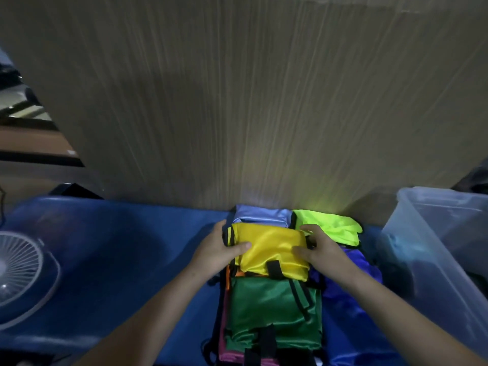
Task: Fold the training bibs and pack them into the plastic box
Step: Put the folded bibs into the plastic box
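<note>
A folded yellow bib point(269, 247) lies on top of a pile in the middle of the blue table. My left hand point(219, 250) grips its left edge, thumb on top. My right hand point(320, 250) grips its right edge. Under it a green bib point(269, 310) lies spread toward me, with orange and pink bibs showing at its left side. A pale blue folded bib point(260, 213) and a neon green bib point(332, 225) lie behind, against the wall. A dark blue bib point(351, 276) lies to the right. The clear plastic box point(438, 233) stands at the right.
A white fan point(18, 270) sits on the left of the blue table point(126, 249). A wood-grain wall point(237, 101) rises right behind the bibs. Dark objects lie inside the box's lower part.
</note>
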